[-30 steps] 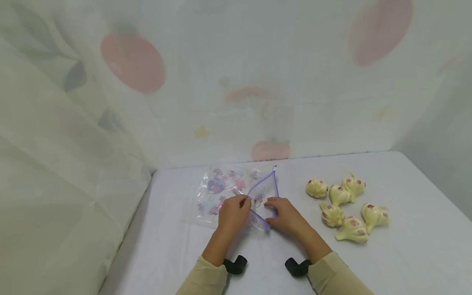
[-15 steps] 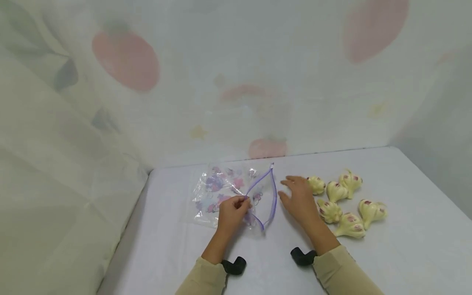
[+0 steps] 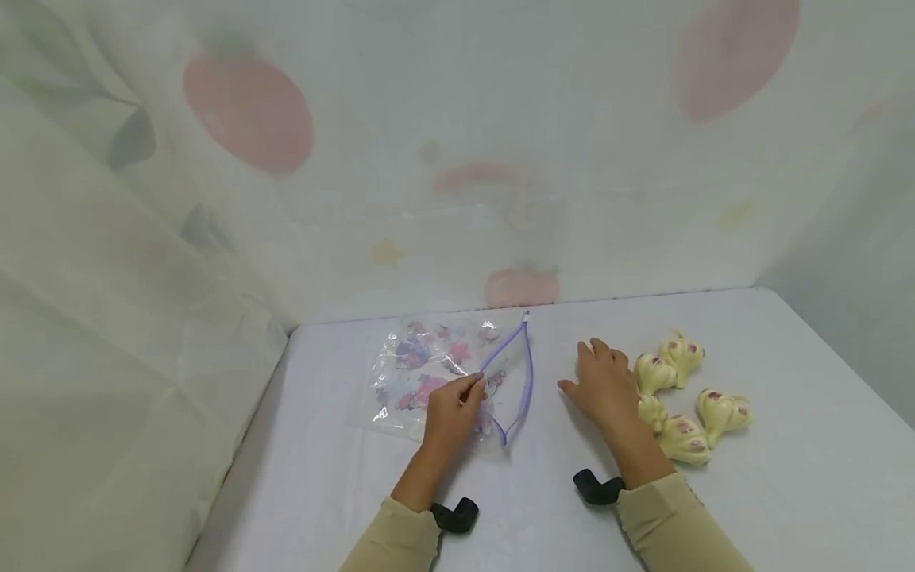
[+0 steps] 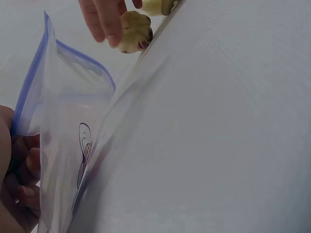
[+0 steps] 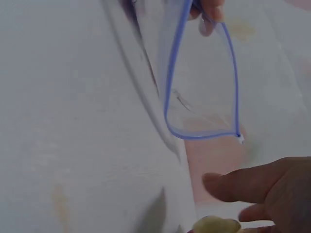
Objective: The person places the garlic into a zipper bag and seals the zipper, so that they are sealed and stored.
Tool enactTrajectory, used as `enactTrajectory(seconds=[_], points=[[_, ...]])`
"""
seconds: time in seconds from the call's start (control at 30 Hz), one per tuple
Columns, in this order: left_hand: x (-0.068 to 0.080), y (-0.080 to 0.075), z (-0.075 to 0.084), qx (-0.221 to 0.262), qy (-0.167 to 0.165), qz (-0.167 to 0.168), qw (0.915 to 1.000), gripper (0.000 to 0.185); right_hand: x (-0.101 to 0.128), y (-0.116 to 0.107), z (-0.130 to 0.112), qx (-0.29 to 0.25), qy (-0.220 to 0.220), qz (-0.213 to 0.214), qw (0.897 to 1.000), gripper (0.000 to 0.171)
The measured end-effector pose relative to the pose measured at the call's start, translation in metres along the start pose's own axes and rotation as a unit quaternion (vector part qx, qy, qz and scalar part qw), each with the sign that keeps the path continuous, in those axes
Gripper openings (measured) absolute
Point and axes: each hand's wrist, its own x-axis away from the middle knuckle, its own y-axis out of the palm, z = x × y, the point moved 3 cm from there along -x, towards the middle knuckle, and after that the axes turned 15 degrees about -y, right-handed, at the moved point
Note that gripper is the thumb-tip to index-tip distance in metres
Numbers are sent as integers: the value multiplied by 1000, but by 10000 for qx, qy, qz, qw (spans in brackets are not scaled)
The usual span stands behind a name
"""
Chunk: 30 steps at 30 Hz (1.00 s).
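A clear zip bag [image 3: 411, 397] printed with pink and purple figures lies on the table, its purple-edged mouth spread apart towards the right. My left hand [image 3: 450, 417] pinches the near lip of that mouth between thumb and fingers. To the right, my right hand [image 3: 608, 389] is over a pale yellow garlic bulb [image 4: 135, 33], which it hides in the head view. In the left wrist view the fingers come down right beside that bulb. The right wrist view has the thumb spread apart from the fingers, with the bulb at the bottom edge.
Several more garlic bulbs [image 3: 685, 438] with purplish patches lie in a group right of my right hand. A white cloth covers the table [image 3: 515, 508]. Behind it hangs a pale fruit-printed curtain [image 3: 608, 159], with another curtain [image 3: 143, 357] along the left side.
My right hand has let go of the bag's mouth and moved right to the nearest garlic bulb. My left hand has kept its pinch on the bag, whose mouth stays spread.
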Motion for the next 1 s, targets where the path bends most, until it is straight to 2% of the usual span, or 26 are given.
enactTrajectory(seconds=[0.23,0.43,0.6,0.83,1.0], points=[[1,1,0,-73,135,-115,9998,27,2,8,-4,-221,-327,296,9988,60],[0,1,2,-162,287,-78,9994,25,3,13,-2,-329,-492,320,9977,46],[0,2,3,-232,334,-71,9991,24,0,14,1,-722,-405,436,9956,53],[1,4,3,-275,426,-50,9987,25,-2,11,-1,-1351,-344,757,9873,56],[1,5,4,-305,383,-121,9987,26,-3,6,-1,-1705,-134,997,9802,59]])
